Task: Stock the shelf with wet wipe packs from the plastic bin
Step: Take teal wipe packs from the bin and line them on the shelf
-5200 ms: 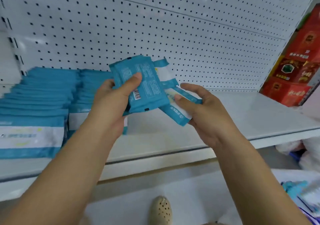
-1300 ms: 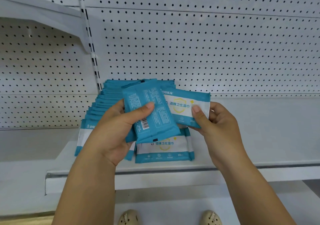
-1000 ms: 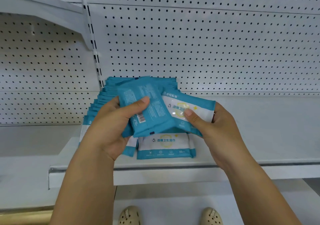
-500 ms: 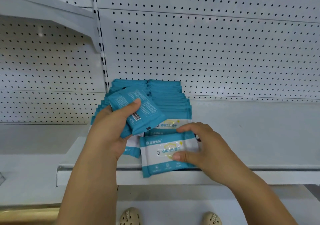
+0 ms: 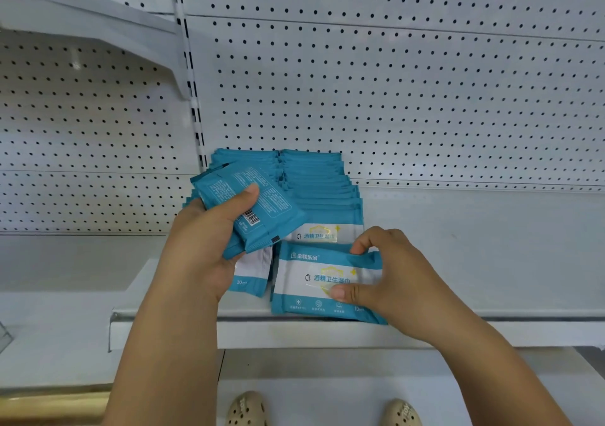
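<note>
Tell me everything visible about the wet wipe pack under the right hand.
The front pack is a flat, glossy plastic pouch: teal bands top and bottom, a white middle with teal print and a yellow emblem, icons along the bottom. It lies face up at the lip of the shelf, fronting the right row of packs. The right hand pinches its right end, thumb on the face, fingers over the top edge, crumpling it. The left hand grips other packs beside it.

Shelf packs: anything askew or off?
Front pack, gripped by the right hand, lies slightly skewed, its lower right corner at or over the shelf lip. Packs in the left hand face barcode-side up, unlike the shelved rows. Nothing looks torn or spilled.
</note>
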Motion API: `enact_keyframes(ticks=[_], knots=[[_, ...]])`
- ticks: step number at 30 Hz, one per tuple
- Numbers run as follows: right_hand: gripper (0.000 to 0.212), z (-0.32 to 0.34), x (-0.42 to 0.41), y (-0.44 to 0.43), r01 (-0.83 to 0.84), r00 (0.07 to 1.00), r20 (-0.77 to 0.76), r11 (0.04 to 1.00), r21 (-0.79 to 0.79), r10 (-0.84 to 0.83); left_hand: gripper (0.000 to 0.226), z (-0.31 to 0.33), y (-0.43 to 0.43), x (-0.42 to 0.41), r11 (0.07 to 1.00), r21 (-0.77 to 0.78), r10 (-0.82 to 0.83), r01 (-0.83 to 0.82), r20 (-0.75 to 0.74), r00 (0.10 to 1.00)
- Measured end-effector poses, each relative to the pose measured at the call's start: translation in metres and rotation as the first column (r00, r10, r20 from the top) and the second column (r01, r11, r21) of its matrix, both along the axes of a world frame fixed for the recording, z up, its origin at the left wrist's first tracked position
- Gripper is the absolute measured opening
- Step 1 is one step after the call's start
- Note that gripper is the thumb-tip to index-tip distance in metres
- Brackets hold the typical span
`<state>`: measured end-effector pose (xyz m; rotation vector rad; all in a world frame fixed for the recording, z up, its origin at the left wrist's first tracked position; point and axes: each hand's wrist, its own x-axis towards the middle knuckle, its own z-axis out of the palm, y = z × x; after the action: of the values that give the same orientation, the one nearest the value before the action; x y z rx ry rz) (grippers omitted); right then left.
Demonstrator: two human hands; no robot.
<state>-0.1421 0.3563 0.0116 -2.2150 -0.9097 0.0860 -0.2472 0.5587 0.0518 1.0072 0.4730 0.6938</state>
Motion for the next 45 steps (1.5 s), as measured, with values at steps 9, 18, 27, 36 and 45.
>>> enact_keyframes(ticks=[9, 18, 27, 36, 45], knots=[[0.050, -0.001, 0.005, 0.000, -0.041, 0.999, -0.001, 0.997, 0.068, 0.041, 0.027, 0.000, -0.002, 0.004, 1.000, -0.009, -0.013, 0.014, 0.015, 1.000], [0.057, -0.009, 0.023, 0.010, -0.017, 0.983, 0.179, 0.940, 0.340, -0.047, 0.025, 0.002, -0.006, 0.006, 0.999, -0.044, -0.026, 0.028, 0.046, 0.999], [0.075, -0.025, 0.028, 0.035, -0.085, 0.928, 0.371, 0.955, 0.285, -0.028, 0.021, 0.002, -0.016, 0.015, 0.999, -0.023, -0.033, 0.034, 0.050, 0.998], [0.076, -0.024, 0.027, 0.031, -0.047, 0.935, 0.349, 0.951, 0.306, -0.066, 0.025, 0.002, -0.019, 0.018, 0.999, -0.002, -0.046, 0.046, 0.023, 0.999], [0.089, -0.025, 0.024, 0.033, 0.014, 0.944, 0.308, 0.947, 0.321, -0.118, 0.024, 0.002, -0.024, 0.019, 0.999, 0.016, -0.045, 0.045, 0.008, 0.999]])
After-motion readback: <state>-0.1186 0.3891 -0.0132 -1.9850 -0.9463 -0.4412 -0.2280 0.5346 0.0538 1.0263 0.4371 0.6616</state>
